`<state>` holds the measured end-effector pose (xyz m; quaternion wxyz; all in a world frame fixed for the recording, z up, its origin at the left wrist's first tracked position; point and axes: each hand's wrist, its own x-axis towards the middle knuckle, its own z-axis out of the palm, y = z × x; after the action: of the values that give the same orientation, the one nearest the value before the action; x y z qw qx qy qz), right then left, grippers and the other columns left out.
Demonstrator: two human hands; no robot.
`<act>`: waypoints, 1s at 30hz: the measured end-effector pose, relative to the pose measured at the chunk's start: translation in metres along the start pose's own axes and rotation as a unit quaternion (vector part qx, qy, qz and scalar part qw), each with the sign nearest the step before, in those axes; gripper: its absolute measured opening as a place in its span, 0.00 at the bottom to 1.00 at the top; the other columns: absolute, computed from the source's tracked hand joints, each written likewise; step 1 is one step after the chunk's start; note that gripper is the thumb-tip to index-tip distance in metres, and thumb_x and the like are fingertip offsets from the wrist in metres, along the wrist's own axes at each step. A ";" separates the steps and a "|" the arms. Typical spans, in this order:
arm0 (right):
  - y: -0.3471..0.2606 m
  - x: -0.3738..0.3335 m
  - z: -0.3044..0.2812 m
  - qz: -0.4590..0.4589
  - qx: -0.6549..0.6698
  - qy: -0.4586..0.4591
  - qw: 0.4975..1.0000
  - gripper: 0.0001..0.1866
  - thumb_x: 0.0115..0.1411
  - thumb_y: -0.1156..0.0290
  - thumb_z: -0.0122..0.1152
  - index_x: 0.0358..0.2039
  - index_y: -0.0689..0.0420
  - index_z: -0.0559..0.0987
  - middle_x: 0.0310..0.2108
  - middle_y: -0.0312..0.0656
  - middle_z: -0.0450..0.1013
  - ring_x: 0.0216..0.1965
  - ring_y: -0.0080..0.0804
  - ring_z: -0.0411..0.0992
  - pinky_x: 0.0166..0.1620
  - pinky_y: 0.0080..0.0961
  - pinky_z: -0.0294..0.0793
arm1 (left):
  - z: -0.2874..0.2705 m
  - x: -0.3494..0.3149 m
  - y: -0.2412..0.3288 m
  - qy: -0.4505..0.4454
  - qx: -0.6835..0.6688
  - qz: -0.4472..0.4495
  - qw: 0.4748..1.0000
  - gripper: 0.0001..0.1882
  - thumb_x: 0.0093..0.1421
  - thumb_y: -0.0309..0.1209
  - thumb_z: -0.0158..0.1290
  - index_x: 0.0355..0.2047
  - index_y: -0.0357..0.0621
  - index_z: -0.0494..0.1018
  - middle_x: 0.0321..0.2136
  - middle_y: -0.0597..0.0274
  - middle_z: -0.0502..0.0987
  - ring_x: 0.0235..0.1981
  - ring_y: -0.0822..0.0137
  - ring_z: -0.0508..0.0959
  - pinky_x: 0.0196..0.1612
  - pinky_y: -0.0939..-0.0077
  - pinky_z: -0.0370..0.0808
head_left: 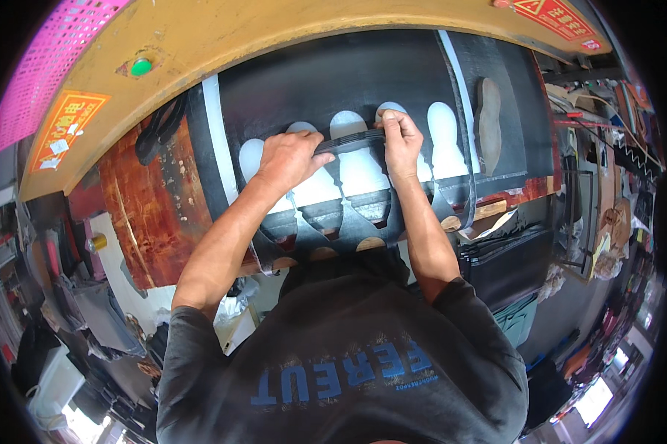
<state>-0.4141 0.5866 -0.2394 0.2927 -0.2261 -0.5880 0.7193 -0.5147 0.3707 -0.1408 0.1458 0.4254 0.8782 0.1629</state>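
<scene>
A black sheet (pixel 326 74) lies on the work surface, with a row of sole-shaped cutouts (pixel 359 174) showing white beneath. Over this row, my two hands hold a dark, narrow, layered piece (pixel 354 139) between them; I cannot tell whether it is a cutting die or a stack of cut material. My left hand (pixel 293 157) has its fingers closed on the left end, thumb pointing inward. At the right end my right hand (pixel 402 146) pinches with thumb and curled fingers. The cut sheet's near part hangs toward my body in narrow webs.
A yellow machine beam (pixel 274 37) with a green button (pixel 141 67) arches across the far side. A scarred red-brown board (pixel 152 211) is at left. To the right lies a grey sole-shaped piece (pixel 489 126). A pink perforated basket (pixel 49 66) sits far left.
</scene>
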 end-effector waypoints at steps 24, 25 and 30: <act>-0.117 -0.071 -0.172 0.275 0.245 0.054 0.928 0.27 0.78 0.42 0.47 0.47 0.56 0.77 0.22 0.31 0.65 0.19 0.22 0.64 0.22 0.24 0.64 | 0.102 0.029 0.260 0.053 -0.692 -0.216 0.687 0.36 0.76 0.63 0.42 0.46 0.38 0.80 0.19 0.66 0.74 0.16 0.73 0.73 0.18 0.78 0.70; -0.120 -0.073 -0.190 0.230 0.163 0.052 0.958 0.27 0.78 0.42 0.48 0.49 0.57 0.77 0.24 0.32 0.67 0.21 0.22 0.66 0.24 0.25 0.67 | 0.107 0.031 0.271 0.057 -0.678 -0.204 0.704 0.36 0.77 0.61 0.42 0.44 0.37 0.80 0.21 0.67 0.76 0.20 0.73 0.76 0.21 0.77 0.73; -0.144 -0.099 -0.274 0.170 -0.011 0.096 0.981 0.28 0.75 0.43 0.57 0.52 0.59 0.81 0.33 0.33 0.76 0.28 0.18 0.72 0.30 0.21 0.72 | 0.120 0.033 0.325 0.160 -0.352 -0.133 0.913 0.28 0.79 0.45 0.44 0.32 0.33 0.79 0.23 0.56 0.79 0.27 0.66 0.77 0.36 0.64 0.75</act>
<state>-0.1362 0.7343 -0.1568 0.2189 -0.3939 -0.5176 0.7273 -0.2596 0.6067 -0.1195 0.1635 0.1942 0.8241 0.5064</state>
